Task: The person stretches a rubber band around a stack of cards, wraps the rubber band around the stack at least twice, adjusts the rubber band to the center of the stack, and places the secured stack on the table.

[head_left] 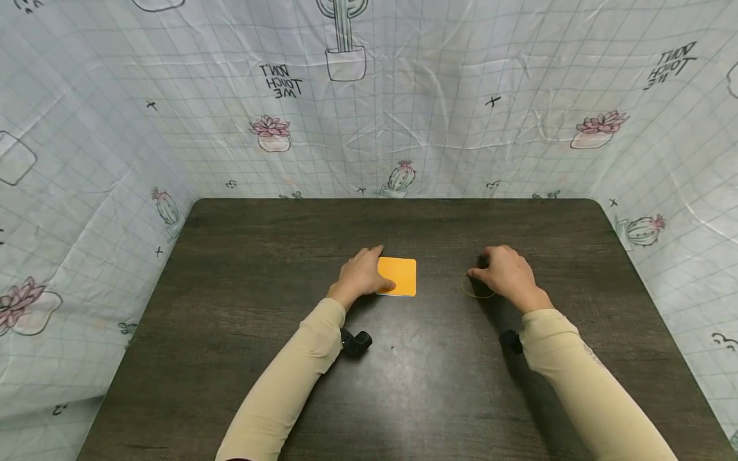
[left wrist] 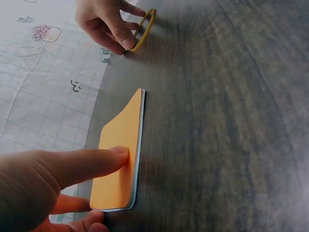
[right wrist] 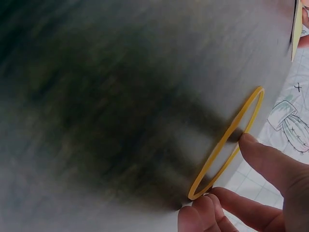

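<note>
A small orange-topped stack of cards or paper [head_left: 403, 275] lies on the dark table, with a pale bluish layer along its lower edge in the left wrist view. My left hand [head_left: 360, 276] grips its left side, thumb flat on the orange face and fingers at the edge. To the right, a thin yellow rubber band [right wrist: 219, 146] forms a long loop at the tabletop. My right hand [head_left: 508, 275] holds the band, its thumb at one side and its fingers at the near end. Part of the band is hidden behind this hand in the head view.
The dark wood-patterned table [head_left: 277, 243] carries a sheen near its front middle. Printed white cloth [head_left: 426, 96] hangs behind it and along both sides. A small black camera [head_left: 356, 342] sits at the left wrist, and another black camera [head_left: 510, 342] at the right.
</note>
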The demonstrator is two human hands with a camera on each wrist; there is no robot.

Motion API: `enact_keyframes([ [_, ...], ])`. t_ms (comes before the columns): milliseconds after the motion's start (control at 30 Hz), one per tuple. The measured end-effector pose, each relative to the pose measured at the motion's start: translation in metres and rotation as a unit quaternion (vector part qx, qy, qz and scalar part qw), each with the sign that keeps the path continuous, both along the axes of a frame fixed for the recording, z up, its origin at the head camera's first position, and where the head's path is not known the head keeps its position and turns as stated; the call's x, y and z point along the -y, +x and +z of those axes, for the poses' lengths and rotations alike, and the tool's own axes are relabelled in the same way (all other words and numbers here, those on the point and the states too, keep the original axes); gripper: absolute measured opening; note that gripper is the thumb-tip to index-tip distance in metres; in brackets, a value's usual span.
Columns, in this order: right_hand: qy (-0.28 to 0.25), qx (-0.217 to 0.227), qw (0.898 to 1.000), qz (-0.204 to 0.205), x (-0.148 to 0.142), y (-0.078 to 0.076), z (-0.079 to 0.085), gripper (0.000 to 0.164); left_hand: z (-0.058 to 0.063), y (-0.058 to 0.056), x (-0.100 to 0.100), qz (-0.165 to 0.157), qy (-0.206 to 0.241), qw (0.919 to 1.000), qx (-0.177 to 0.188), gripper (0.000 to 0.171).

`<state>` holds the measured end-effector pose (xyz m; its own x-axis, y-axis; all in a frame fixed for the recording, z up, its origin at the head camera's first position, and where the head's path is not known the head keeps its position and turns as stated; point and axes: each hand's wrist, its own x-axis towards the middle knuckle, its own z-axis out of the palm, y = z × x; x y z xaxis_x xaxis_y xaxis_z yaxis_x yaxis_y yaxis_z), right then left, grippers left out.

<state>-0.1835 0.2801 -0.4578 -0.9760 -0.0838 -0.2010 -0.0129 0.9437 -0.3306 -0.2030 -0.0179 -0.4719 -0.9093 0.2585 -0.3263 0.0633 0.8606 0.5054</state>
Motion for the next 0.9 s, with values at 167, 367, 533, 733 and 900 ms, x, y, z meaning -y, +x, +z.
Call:
enact_keyframes([
  [167,-0.001,-0.003,1.0,0.003,0.0,0.0,0.001,0.053,0.002,-0.001,0.0,-0.001,0.003,1.0,-0.002,0.074],
  [367,-0.001,-0.007,1.0,0.004,0.001,0.001,0.001,0.051,0.004,-0.002,-0.001,0.002,-0.002,1.0,0.004,0.065],
  [533,-0.002,-0.009,1.0,0.006,0.001,0.001,0.002,0.05,0.004,-0.002,-0.002,0.002,-0.007,0.9999,0.01,0.065],
  [733,-0.01,-0.012,1.0,0.004,-0.001,0.001,0.001,0.046,0.003,0.003,-0.002,0.005,-0.001,1.0,-0.002,0.064],
  [900,-0.02,-0.015,1.0,-0.002,-0.005,0.001,-0.001,0.033,0.004,0.008,-0.003,0.005,0.009,0.9999,-0.011,0.062],
])
